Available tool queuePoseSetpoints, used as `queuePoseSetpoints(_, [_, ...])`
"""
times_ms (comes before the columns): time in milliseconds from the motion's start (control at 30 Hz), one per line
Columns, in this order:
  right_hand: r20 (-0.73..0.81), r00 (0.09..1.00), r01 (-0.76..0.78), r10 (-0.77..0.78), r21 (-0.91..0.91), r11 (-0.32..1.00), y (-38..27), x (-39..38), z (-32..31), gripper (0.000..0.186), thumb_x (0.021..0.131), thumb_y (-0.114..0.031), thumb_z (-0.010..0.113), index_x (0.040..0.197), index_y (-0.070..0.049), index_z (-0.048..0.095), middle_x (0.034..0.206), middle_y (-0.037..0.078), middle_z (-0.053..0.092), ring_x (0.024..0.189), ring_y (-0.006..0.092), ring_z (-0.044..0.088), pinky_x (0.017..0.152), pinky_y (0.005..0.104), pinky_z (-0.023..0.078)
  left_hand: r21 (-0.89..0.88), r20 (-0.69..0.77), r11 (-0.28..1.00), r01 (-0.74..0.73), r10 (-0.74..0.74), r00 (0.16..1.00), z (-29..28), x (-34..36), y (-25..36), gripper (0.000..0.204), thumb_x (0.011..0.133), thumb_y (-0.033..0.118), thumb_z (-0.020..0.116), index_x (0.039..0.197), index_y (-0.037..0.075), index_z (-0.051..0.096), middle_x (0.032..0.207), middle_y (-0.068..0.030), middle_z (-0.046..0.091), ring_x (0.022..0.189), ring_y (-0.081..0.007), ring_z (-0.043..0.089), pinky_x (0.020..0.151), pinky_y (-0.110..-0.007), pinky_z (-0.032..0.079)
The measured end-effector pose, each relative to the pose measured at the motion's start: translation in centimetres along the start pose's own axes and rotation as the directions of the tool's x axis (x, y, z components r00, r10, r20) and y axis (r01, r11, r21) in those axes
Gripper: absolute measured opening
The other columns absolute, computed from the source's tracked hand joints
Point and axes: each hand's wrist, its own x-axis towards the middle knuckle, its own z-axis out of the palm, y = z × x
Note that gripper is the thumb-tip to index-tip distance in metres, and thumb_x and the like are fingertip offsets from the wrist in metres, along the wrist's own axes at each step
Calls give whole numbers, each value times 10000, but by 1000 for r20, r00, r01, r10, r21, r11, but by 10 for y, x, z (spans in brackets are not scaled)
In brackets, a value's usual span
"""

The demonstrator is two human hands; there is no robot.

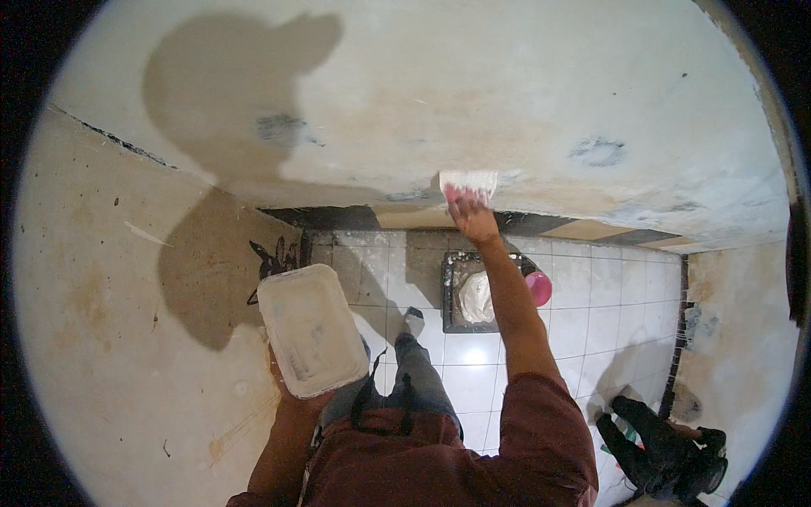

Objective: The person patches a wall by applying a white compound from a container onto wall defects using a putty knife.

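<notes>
My right hand (473, 218) grips a flat putty spreader (470, 183), pinkish and smeared with white, pressed against the lower part of the wall (405, 101) in front of me. My right arm is stretched out straight. On my left, a shallow rectangular white tub (311, 331) is tilted so its inside faces up, with pale residue on its floor and rim. My left hand (297, 404) supports it from below and at its near end; most of those fingers are hidden by the tub.
A black square tray (448, 296) with a heap of white paste (477, 297) stands on the tiled floor (583, 296), beside a pink bowl (538, 289). Dark clothing or a bag (667, 452) lies at the lower right wall. A side wall (93, 279) rises close on my left.
</notes>
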Motion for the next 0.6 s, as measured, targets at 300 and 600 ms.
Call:
queuePoseSetpoints(300, [287, 929, -303, 233, 234, 924, -98, -134, -61, 606, 877, -115, 524, 1458, -102, 353, 1415, 137, 476, 1240, 315, 521, 1066, 469, 401, -130, -118, 991, -27, 11, 993, -35, 1, -9, 670, 894, 565, 522, 1400, 138, 418, 1375, -92, 498, 1269, -296, 481, 1032, -542, 420])
queuePoseSetpoints(600, [422, 145, -451, 895, 833, -320, -151, -85, -188, 210, 868, -121, 597, 1069, -61, 594, 923, 64, 619, 877, 233, 619, 747, 391, 519, -155, 85, 984, 90, -78, 993, 5, 19, 6, 644, 934, 568, 424, 1419, 145, 399, 1387, -101, 493, 1274, -317, 479, 1057, -539, 390])
